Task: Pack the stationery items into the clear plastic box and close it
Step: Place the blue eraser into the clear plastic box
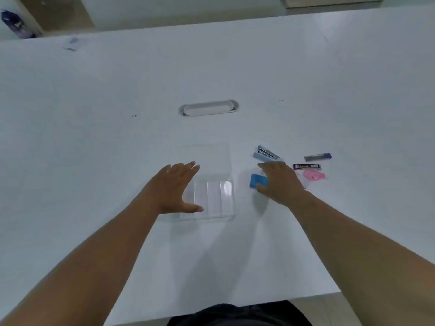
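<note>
The clear plastic box [216, 196] lies open on the white table, its lid [209, 158] folded back away from me. My left hand [175, 187] rests against the box's left side, fingers spread. My right hand [280, 182] hovers over a blue eraser [257, 181], thumb and fingers around it but not clearly closed. A light blue stapler [267, 154] lies just beyond that hand. Further right lie a grey lead tube with a blue cap [317, 156], a dark lead case [307, 166] and a pink correction tape [314, 175].
A grey oval cable slot [209, 108] is set into the white table [117, 102] beyond the box. The table's near edge runs close to my body. A dark bag [14, 23] sits off the far left corner.
</note>
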The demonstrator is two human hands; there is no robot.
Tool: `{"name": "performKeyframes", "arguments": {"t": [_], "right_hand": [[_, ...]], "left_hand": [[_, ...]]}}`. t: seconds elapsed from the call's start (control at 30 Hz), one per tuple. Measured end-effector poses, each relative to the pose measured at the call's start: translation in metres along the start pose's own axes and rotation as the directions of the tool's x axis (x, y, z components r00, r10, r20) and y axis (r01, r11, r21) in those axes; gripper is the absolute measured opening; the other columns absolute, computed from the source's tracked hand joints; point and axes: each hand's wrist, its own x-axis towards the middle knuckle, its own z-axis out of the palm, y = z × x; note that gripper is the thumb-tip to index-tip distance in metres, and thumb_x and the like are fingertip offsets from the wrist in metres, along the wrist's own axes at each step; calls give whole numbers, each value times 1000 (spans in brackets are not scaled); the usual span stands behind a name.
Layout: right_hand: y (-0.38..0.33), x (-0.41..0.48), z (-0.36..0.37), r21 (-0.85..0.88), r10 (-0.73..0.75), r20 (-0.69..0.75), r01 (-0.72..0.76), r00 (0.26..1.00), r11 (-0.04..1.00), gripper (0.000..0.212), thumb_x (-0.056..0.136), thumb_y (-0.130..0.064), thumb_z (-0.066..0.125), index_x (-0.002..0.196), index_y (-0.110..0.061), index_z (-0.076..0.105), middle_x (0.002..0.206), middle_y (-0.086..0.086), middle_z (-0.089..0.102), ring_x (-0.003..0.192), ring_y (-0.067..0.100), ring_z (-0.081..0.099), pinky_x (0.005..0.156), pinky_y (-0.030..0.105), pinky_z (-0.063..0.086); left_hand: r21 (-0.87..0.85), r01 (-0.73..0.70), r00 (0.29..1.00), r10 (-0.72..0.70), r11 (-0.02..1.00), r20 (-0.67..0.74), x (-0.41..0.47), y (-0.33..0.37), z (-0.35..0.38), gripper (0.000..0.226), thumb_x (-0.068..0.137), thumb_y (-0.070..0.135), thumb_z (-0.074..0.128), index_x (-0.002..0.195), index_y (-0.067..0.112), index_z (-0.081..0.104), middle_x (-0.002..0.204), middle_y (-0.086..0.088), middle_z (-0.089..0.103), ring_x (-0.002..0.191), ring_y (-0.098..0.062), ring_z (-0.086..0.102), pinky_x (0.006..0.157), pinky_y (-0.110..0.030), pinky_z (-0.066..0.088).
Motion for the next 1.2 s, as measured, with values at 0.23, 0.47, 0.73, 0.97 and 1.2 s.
{"name": "performKeyframes", "arguments": {"t": [0.23, 0.47, 0.73, 0.97, 1.2], "right_hand": [[0, -4, 31, -69, 3, 35, -1, 999, 998, 40, 80, -25, 60, 117, -17, 46, 116, 4, 56, 112, 30, 48, 100, 42, 35], [-9, -5, 44, -67, 39, -89, -45, 995, 997, 28, 83, -16, 57, 111, -15, 50, 109, 6, 57, 104, 30, 49, 94, 42, 36], [-51, 0, 33, 571, 263, -86, -169, 961, 803, 28, 78, -19, 69, 94, -21, 46, 100, 1, 47, 91, 20, 50, 78, 37, 51], [-80, 3, 48, 560, 302, -104, -195, 948, 805, 33, 79, -22, 75, 97, -21, 47, 102, -1, 43, 97, 20, 49, 83, 35, 53], [-88, 0, 57, 507, 297, -174, -173, 939, 844, 23, 84, -22, 70, 99, -11, 57, 101, 0, 50, 95, 20, 48, 79, 26, 43]], "left_hand": [[-37, 107, 988, -102, 994, 119, -10, -7, 46, 130, 59, 89, 50, 152, 23, -13, 162, 0, -5, 147, -27, 0, 118, -43, 11], [-152, 242, 970, -241, 958, 29, -8, 22, 57, 132, 54, 95, 43, 153, 21, -5, 156, -3, 14, 138, -30, 14, 112, -45, 18], [-187, 278, 957, -287, 942, -27, -8, 29, 64, 131, 53, 98, 37, 152, 23, -3, 157, -1, 14, 139, -30, 17, 112, -48, 17], [-251, 211, 969, -236, 945, -75, -9, 25, 68, 128, 57, 94, 41, 153, 19, 0, 160, -2, 11, 147, -25, 5, 118, -44, 9], [-292, 193, 969, -228, 937, -91, -7, 24, 72, 127, 57, 93, 43, 152, 17, 5, 160, -4, 15, 146, -27, 11, 117, -46, 15]]}}
